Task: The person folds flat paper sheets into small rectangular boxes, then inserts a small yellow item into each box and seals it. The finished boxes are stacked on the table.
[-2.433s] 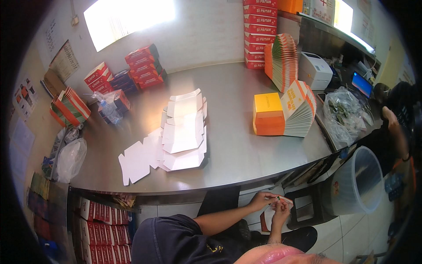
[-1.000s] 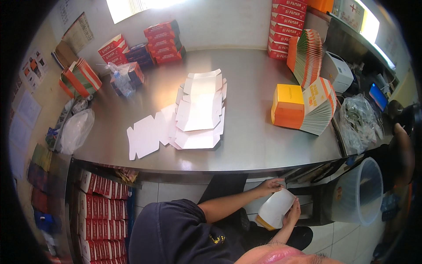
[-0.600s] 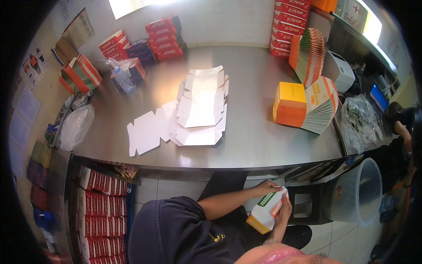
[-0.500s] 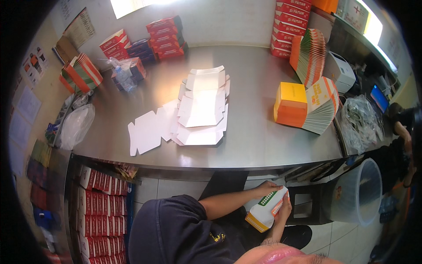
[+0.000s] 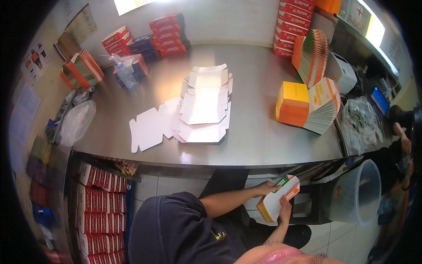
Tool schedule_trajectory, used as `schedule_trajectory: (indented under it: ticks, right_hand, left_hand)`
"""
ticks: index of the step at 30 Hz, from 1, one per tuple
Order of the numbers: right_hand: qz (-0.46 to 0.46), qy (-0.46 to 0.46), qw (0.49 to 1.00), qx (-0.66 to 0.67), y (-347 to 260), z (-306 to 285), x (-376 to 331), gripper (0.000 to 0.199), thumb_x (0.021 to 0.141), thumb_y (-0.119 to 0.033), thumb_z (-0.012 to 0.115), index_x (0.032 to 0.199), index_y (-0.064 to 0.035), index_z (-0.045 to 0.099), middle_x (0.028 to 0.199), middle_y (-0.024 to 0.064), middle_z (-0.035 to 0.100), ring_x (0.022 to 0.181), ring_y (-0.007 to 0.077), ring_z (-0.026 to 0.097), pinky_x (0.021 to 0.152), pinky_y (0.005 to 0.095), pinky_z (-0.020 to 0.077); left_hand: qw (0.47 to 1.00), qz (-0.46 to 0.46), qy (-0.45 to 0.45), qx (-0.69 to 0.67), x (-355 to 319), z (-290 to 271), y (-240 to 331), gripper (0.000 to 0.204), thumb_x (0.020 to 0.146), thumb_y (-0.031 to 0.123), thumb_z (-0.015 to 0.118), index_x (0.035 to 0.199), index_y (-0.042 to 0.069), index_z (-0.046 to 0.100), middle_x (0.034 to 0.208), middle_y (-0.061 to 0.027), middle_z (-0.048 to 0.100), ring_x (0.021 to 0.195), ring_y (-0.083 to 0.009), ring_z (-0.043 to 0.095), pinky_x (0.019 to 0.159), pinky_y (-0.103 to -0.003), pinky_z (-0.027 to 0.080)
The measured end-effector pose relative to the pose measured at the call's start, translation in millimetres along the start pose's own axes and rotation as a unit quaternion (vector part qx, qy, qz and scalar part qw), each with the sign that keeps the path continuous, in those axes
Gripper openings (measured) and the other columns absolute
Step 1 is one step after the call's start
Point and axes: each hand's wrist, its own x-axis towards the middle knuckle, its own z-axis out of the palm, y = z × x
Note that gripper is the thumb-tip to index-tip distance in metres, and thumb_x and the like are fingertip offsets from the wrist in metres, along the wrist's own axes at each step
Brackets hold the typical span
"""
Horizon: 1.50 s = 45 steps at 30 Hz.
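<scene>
Below the front edge of the steel table, I hold a small carton (image 5: 273, 203) in front of me; it is white with green, orange and yellow panels. My left hand (image 5: 266, 188) grips its upper left side by the green panel. From the lower right, my right hand (image 5: 285, 211) holds it beside the orange panel, fingers partly hidden behind the card. On the steel table (image 5: 255, 145) lie several flat white carton blanks (image 5: 204, 105), overlapping, with another white blank (image 5: 147, 130) to their left.
A yellow and orange box (image 5: 292, 103) and fanned folded cartons (image 5: 323, 103) stand right. Red boxes (image 5: 292, 28) are stacked behind; packed red-and-white cartons (image 5: 103, 222) fill the lower left shelf. A clear plastic bin (image 5: 367, 193) stands right, near another person's arm (image 5: 404, 143).
The carton in my hands has tilted and shifted slightly right and up, turning its orange panel more into view. Both hands keep hold of it.
</scene>
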Motion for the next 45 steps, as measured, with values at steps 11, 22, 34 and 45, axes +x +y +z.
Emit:
schedule_trajectory:
  ticks: [11, 22, 34, 45]
  right_hand:
    - [-0.167, 0.005, 0.942, -0.29, -28, 43, -24, 0.04, 0.104, -0.017, 0.047, 0.14, -0.0001, 0.051, 0.13, 0.028, 0.058, 0.121, 0.0413, 0.057, 0.1, 0.0424, 0.0449]
    - [-0.042, -0.106, 0.988, 0.106, -38, 1, -28, 0.085, 0.081, 0.003, 0.077, 0.155, -0.0112, 0.037, 0.128, 0.0194, 0.059, 0.121, 0.0252, 0.057, 0.105, 0.0364, 0.044]
    - [0.034, -0.058, 0.995, -0.079, 0, -11, -13, 0.061, 0.096, -0.026, 0.072, 0.143, 0.0034, 0.047, 0.105, 0.0151, 0.07, 0.089, 0.0176, 0.069, 0.073, 0.0283, 0.0544]
    - [0.047, 0.068, 0.992, -0.099, 1, -2, -4, 0.053, 0.094, -0.037, 0.072, 0.126, 0.0026, 0.059, 0.093, 0.0152, 0.07, 0.069, 0.0216, 0.072, 0.052, 0.0333, 0.0596]
  left_hand:
    - [0.951, 0.222, 0.026, 0.214, 5, 7, -24, 0.075, 0.093, 0.054, 0.066, 0.143, 0.001, 0.047, 0.123, -0.0215, 0.065, 0.117, -0.0286, 0.061, 0.106, -0.039, 0.044]
    - [0.946, -0.093, -0.125, -0.285, 15, -22, -9, 0.057, 0.091, 0.027, 0.055, 0.145, 0.011, 0.047, 0.137, -0.0141, 0.058, 0.126, -0.032, 0.057, 0.1, -0.05, 0.047]
    - [0.966, -0.101, -0.239, -0.02, -2, -22, 11, 0.078, 0.084, 0.035, 0.079, 0.148, 0.007, 0.046, 0.14, -0.0122, 0.058, 0.128, -0.0217, 0.055, 0.104, -0.038, 0.046]
    - [0.974, 0.075, -0.055, 0.208, -11, 0, 4, 0.127, 0.062, 0.046, 0.092, 0.155, 0.001, 0.019, 0.137, -0.0256, 0.053, 0.128, -0.0352, 0.054, 0.107, -0.044, 0.042]
